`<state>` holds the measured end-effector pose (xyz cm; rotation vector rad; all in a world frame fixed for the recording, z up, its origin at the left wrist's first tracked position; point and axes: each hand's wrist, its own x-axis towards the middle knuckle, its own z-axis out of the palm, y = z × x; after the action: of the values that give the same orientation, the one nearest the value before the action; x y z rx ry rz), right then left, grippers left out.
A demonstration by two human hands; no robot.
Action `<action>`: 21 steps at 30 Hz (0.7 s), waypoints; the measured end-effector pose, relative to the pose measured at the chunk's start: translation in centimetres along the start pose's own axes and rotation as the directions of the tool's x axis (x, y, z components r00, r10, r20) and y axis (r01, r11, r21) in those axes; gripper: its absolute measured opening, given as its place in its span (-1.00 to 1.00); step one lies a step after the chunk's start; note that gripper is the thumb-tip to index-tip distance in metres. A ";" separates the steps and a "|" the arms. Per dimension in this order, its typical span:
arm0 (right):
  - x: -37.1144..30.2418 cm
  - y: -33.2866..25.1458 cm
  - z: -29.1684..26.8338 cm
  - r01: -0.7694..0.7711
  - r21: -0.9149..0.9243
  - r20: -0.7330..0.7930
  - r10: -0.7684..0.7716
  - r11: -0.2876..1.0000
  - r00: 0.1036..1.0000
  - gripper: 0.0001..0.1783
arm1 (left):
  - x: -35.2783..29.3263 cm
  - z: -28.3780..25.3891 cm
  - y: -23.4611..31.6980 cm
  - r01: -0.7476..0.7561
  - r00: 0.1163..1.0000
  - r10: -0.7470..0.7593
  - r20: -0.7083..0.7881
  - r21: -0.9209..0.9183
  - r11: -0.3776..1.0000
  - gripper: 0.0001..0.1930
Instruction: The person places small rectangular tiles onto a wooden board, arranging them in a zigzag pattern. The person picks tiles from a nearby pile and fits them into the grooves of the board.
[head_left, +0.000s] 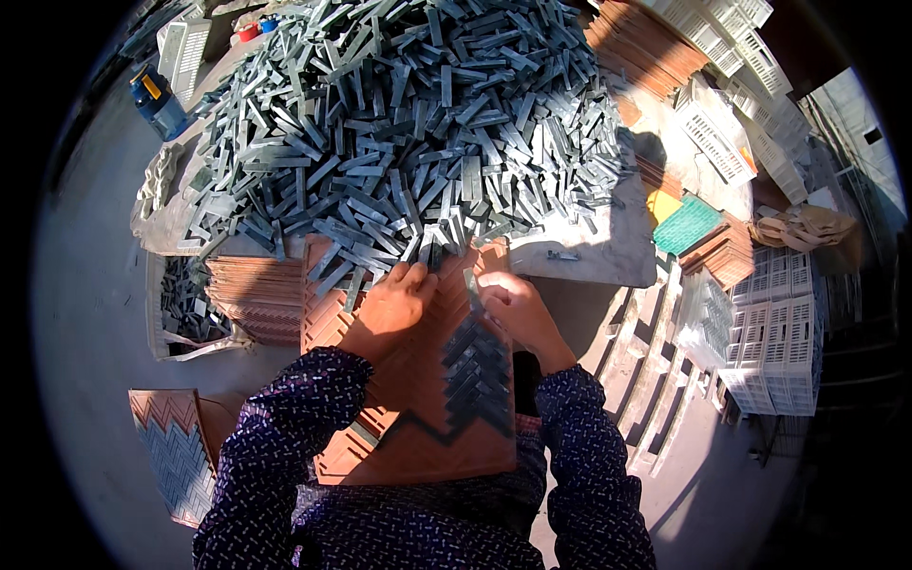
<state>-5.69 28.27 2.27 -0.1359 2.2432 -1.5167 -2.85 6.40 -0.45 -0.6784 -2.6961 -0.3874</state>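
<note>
A brown herringbone-patterned tray [408,456] rests against my body and leans on the table edge. Dark grey stone strips [475,375] fill a zigzag band on its right side. My right hand [513,309] pinches a grey stone strip [472,288] just above that band. At the foot of a large heap of loose strips [408,123], my left hand [394,302] has its fingers curled closed among the nearest pieces. Whatever those fingers grip is hidden. Several loose strips lie on the tray's upper left, beside my left hand.
The stone-topped table [622,228] carries the heap. Stacked brown trays [252,294] and a crate of strips [185,304] stand at left, above a filled tray [176,465]. White plastic crates [774,332] and slatted wood [636,370] are at right. A blue jug [161,104] sits far left.
</note>
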 end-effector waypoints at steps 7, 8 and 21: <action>-1.5 2.6 -1.5 -0.066 0.323 0.015 0.065 0.944 0.998 -0.76 | 0.9 0.1 -0.7 -0.079 0.994 0.077 0.072 0.032 0.996 -0.67; -1.4 2.6 -1.2 -0.052 0.150 -0.045 0.059 0.987 0.997 -0.75 | 0.9 0.1 -0.7 -0.082 0.995 0.081 0.066 0.018 0.996 -0.68; -3.5 1.1 0.4 0.173 -0.439 -0.218 -0.292 0.882 0.931 -0.67 | 0.2 -2.4 3.5 0.211 0.974 -0.223 0.035 -0.486 0.848 -0.78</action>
<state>-2.16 29.44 2.11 -0.3525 2.8473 -1.2039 -0.67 8.66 2.46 -0.4818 -2.6703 -1.1577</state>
